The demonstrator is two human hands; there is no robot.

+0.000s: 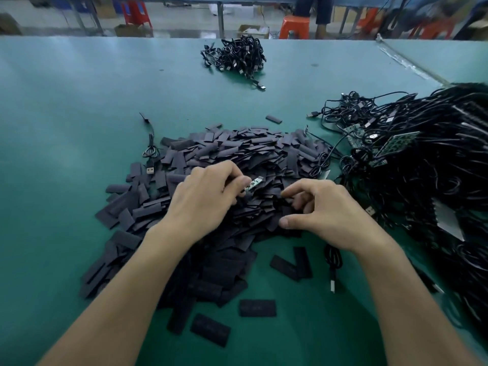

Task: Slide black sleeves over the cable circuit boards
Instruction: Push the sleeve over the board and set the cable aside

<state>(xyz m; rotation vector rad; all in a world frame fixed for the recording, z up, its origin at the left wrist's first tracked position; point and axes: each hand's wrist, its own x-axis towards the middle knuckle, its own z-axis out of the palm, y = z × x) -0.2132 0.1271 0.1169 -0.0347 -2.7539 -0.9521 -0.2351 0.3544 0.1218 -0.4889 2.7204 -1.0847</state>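
Left hand (203,196): pinches board (254,183), bare end held out rightward, ready for sleeving.
Right hand (322,210): fingers curled onto sleeve pile (237,151), apparently picking; cannot tell whether one is held.
Cables (422,167): heaped right on tabletop (66,114), within reach.
Far bundle (235,58): probably finished.

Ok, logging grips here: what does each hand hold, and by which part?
The left hand pinches a small circuit board by its near end. The right hand curls its fingers into the sleeve pile; a grip there cannot be told.
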